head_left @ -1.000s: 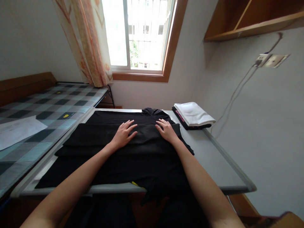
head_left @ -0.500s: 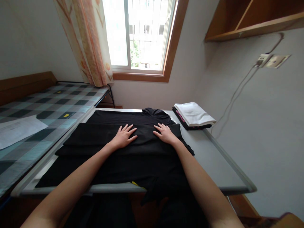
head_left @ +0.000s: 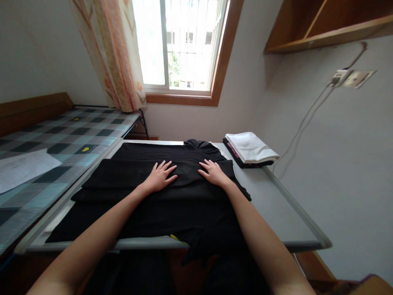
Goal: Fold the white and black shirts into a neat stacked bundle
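Observation:
A black garment, which looks like a T-shirt (head_left: 172, 217), lies spread on a white table (head_left: 282, 213) with a folded layer across its middle. My left hand (head_left: 159, 177) rests flat on that folded layer, fingers spread. To the right, my right hand (head_left: 213, 172) lies palm down on the same layer, its fingers also apart. Neither hand grips the cloth. Part of the garment hangs over the table's near edge, where a bit of yellow shows. Bunched black fabric sits at the far side.
Folded white cloth (head_left: 251, 148) lies on a folded black one (head_left: 242, 162) at the table's far right. Left of the table is a bed with a checked mattress (head_left: 101, 131) and a paper sheet (head_left: 27, 169). A cord (head_left: 310, 110) hangs from the wall socket (head_left: 339, 78).

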`<state>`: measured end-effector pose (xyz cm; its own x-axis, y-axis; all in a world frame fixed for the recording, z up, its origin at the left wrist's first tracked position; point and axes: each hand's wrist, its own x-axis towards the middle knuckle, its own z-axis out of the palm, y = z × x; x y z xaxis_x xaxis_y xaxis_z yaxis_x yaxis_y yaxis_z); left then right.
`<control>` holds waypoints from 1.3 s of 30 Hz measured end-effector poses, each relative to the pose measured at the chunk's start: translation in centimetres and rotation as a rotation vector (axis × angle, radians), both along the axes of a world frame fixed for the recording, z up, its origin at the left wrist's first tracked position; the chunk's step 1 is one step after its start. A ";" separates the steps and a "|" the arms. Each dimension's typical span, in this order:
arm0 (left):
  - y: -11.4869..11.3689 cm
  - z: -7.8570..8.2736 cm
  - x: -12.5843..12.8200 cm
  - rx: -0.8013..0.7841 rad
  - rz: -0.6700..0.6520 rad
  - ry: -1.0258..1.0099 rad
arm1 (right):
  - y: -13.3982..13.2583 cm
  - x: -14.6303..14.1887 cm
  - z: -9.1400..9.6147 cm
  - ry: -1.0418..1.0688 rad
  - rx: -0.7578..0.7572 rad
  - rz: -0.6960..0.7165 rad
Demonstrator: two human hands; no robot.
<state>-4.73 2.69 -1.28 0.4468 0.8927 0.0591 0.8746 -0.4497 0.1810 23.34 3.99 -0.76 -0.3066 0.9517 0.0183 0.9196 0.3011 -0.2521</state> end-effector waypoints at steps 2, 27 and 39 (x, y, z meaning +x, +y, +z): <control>0.0 0.1 0.0 -0.001 0.002 0.000 | 0.0 0.0 0.0 0.001 -0.001 -0.001; 0.0 0.0 0.0 0.012 -0.002 0.004 | -0.1 -0.1 0.1 0.001 0.000 0.000; -0.1 0.2 0.1 -0.003 0.003 0.005 | 0.0 0.0 0.0 -0.004 -0.008 -0.001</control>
<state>-4.66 2.61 -1.11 0.4442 0.8943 0.0535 0.8771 -0.4462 0.1778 23.35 4.01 -0.76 -0.3053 0.9522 0.0093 0.9212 0.2978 -0.2504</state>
